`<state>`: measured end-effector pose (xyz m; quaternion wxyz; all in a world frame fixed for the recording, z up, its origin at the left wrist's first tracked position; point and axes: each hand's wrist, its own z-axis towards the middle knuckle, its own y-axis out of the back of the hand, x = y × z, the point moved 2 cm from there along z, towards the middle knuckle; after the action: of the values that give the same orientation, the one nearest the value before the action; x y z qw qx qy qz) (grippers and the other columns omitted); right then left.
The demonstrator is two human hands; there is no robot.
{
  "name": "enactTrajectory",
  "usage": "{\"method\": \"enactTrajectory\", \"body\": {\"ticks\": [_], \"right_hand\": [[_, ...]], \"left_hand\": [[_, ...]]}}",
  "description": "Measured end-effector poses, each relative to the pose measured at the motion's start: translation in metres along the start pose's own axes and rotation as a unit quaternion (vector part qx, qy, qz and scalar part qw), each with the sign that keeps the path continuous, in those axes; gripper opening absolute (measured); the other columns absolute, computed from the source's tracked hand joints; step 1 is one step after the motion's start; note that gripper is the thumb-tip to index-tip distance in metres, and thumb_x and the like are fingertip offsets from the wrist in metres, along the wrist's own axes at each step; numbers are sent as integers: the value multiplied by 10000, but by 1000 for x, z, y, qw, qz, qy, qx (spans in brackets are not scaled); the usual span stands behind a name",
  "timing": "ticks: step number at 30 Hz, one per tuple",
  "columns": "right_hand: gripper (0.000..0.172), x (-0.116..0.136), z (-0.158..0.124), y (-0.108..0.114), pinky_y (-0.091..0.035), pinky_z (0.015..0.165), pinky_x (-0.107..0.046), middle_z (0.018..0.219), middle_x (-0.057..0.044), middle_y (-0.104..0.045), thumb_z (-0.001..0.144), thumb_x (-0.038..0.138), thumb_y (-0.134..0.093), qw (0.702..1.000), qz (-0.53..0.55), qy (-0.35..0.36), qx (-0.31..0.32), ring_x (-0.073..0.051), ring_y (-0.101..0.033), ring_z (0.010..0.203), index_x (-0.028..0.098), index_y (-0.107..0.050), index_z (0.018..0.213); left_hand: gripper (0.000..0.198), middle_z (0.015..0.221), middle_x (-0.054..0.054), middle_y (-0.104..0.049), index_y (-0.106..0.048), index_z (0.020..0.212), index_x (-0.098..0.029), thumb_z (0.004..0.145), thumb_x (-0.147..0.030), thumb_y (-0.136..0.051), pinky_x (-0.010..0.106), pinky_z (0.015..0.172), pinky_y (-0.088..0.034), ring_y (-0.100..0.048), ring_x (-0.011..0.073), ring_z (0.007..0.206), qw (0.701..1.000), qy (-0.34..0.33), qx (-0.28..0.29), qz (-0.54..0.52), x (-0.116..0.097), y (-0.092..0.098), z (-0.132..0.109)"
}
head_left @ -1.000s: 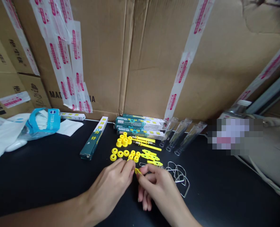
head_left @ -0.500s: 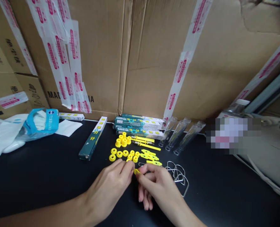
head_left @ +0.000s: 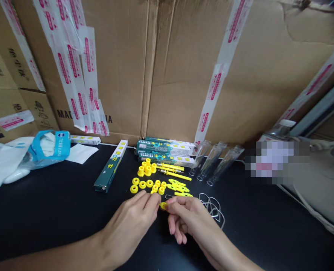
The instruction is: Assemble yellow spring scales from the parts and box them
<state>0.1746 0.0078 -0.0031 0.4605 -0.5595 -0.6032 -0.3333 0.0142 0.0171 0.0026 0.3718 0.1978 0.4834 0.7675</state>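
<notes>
right hand [head_left: 193, 220] has rolled slightly since the earlier frame, its fingers pinching a small yellow piece [head_left: 163, 206]; left hand [head_left: 134, 218] fingers curl at that piece, whether gripping i cannot tell. beyond it lie yellow rings [head_left: 142, 187], yellow tabs [head_left: 183, 194] and clear tubes [head_left: 225, 165]; to its right, metal loops [head_left: 213, 216], partly hidden by the right hand.

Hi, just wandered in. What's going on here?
A person is handling a small yellow piece over a black table. The right hand pinches it; the left hand meets it, but its fingertips are hidden. Beyond the hands lie yellow rings and yellow rods; three clear tubes and printed boxes are farther back. Bent metal wires lie beside the right hand.
</notes>
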Motion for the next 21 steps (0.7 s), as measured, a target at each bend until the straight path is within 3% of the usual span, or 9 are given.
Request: {"method": "enactTrajectory", "body": {"ticks": [12,16,21], "right_hand": [[421,1,-3,-4,-345,352,-171,441,19,-636,693,545,-749,1000,-3,13,-4,-73,-510,317,164,-576,741],[448,2,-4,-4,-353,359,-174,446,27,-634,693,575,-744,1000,-7,22,-5,-73,-513,324,170,-565,757],[479,3,-2,-2,-361,354,-173,449,30,-634,692,611,-734,999,-17,28,0,-71,-512,321,176,-547,768]], "left_hand": [[328,778,69,-723,-598,883,-152,731,123,-504,314,546,-602,-708,244,639,997,-71,3,43,-10,22,3],[320,736,31,-688,-532,839,-199,767,108,-477,290,519,-574,-681,220,603,997,-74,-5,31,-10,22,3],[305,770,33,-668,-473,945,-203,863,79,-390,316,569,-582,-694,230,655,998,-52,-26,12,-5,11,-3]]}}
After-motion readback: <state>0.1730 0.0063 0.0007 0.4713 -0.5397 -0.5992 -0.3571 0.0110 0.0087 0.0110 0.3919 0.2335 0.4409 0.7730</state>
